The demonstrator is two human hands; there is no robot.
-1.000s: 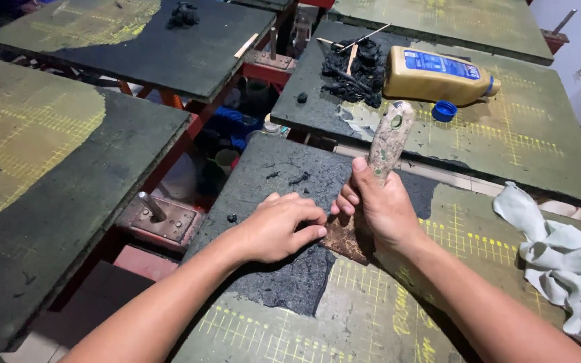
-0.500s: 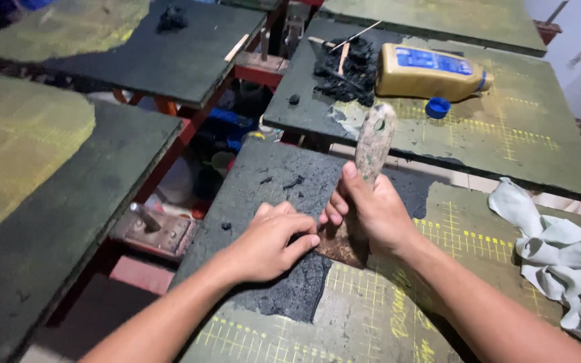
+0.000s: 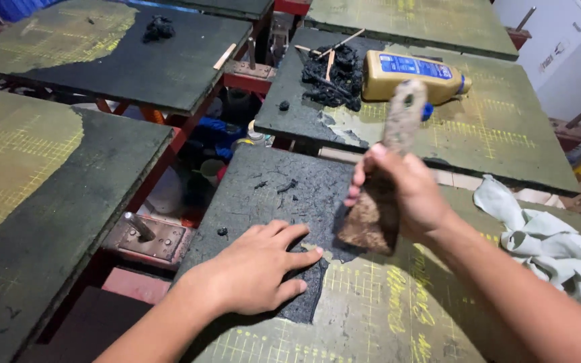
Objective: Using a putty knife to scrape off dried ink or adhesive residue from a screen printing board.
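Left hand (image 3: 253, 272) flat and spread on the black gunk layer (image 3: 284, 202) coating the board (image 3: 371, 316), fingertips right at the layer's torn edge. Right hand (image 3: 408, 191) just beyond, wrapped around a crusty scraper (image 3: 384, 181), blade tip down at that same edge. White rag (image 3: 546, 242) off to the right. Farther back, yellow bottle (image 3: 411, 74) lying beside a pile of black scrapings (image 3: 334, 77).

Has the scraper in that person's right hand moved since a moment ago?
Yes. The scraper in the right hand has lifted: its blade edge, earlier pressed on the dark coating beside the left hand, now sits raised above the board.
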